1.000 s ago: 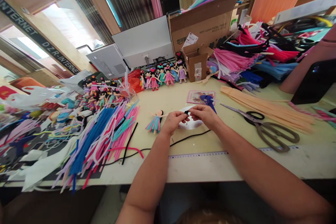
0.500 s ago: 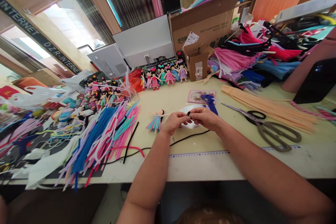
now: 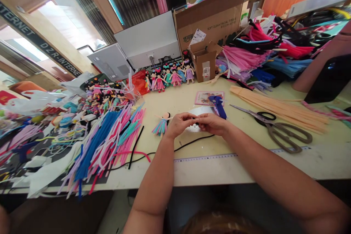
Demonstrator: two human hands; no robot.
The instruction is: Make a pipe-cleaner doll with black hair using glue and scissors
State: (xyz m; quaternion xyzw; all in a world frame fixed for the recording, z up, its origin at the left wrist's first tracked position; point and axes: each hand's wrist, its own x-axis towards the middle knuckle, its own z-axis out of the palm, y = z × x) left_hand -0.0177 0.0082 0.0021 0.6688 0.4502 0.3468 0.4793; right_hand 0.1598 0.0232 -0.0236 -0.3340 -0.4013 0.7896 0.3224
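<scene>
My left hand (image 3: 179, 124) and my right hand (image 3: 213, 123) meet fingertip to fingertip above the worktable. Between them they pinch a small black fuzzy piece (image 3: 196, 124), mostly hidden by the fingers; it looks like pipe cleaner. Just left of my left hand lies a small doll (image 3: 162, 125) with a blue-and-pink pipe-cleaner skirt. Beyond my right hand rests a blue glue gun (image 3: 219, 107), partly on a pink-edged picture card (image 3: 202, 97). A white sheet (image 3: 201, 111) shows behind and beneath my fingers.
Large scissors (image 3: 279, 127) lie open-bladed at right beside peach pipe cleaners (image 3: 282, 111). A ruler (image 3: 205, 158) and black cord (image 3: 189, 143) run near the front edge. Colored pipe cleaners (image 3: 109, 142) pile at left. Finished dolls (image 3: 175, 76) stand behind, near a small carton (image 3: 205, 64).
My hands have drawn closer together and the fingers now cover more of the black piece. The whole view has shifted slightly; the things on the table lie as before.
</scene>
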